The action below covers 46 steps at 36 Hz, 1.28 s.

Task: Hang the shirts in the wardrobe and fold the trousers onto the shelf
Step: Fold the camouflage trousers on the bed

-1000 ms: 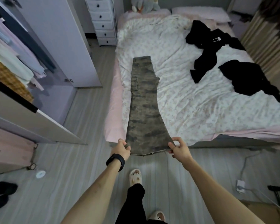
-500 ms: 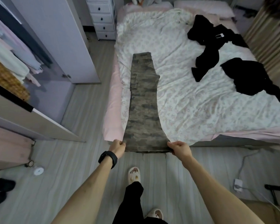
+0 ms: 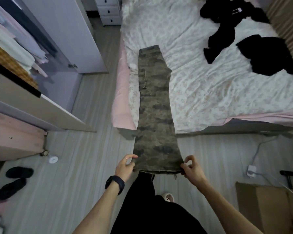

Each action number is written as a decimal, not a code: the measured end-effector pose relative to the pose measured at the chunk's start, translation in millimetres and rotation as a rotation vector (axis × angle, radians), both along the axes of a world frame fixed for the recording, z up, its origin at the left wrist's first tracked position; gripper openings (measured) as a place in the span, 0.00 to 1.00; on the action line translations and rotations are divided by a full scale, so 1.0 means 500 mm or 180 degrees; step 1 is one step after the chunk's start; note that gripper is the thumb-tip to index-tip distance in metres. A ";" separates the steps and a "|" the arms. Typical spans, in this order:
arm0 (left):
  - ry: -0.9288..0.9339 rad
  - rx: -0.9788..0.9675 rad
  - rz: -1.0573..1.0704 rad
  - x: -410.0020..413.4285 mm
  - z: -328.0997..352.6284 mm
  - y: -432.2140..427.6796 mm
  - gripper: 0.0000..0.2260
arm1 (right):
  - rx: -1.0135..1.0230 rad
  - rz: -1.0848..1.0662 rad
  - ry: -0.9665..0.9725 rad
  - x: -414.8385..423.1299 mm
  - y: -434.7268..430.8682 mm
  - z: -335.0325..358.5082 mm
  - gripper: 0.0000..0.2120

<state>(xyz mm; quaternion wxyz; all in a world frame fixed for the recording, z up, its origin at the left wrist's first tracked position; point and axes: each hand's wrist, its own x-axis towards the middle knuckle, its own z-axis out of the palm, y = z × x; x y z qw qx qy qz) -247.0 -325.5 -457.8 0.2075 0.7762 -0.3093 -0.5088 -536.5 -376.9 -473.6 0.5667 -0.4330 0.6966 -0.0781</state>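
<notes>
Camo fabric first: the camo trousers (image 3: pixel 156 107) are folded lengthwise, one leg over the other, and stretched out straight. The waistband end lies flat on the bed (image 3: pixel 218 98), near its left edge. The legs run off the foot of the bed, and the hem sits in the air above the floor (image 3: pixel 78 166). A cargo pocket shows on the trousers' left edge, up on the mattress.

Hands:
- My left hand (image 3: pixel 125 168) pinches the left hem corner between thumb and fingers. It has a black band (image 3: pixel 115 184) on the wrist.
- My right hand (image 3: pixel 192 169) pinches the right hem corner, fingers curled.
- Both hands are level, and the hem is pulled flat between them.

Rest of the room:
- A crumpled black garment (image 3: pixel 227 22) is on the far right of the bed, with a second black garment (image 3: pixel 269 56) close beside it. Both are well apart from the trousers, and I cannot tell whether they are shirts.
- The wardrobe (image 3: pixel 61 31) is on the left with its door open and pale clothes (image 3: pixel 15 48) hanging inside.
- A white drawer chest (image 3: pixel 109 10) stands beyond the door, beside the bed.
- On the floor are black slippers (image 3: pixel 15 179) at left and a small white disc (image 3: pixel 53 159) near the wardrobe base.
- Also on the floor are a white plug adapter (image 3: pixel 250 171) with its cable at right, and a cardboard box (image 3: pixel 269 205) at lower right.
</notes>
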 end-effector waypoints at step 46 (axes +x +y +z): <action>-0.1840 -0.0410 -0.1050 0.291 -0.039 -1.375 0.22 | -0.1635 0.0662 0.1472 0.341 -1.358 0.017 0.17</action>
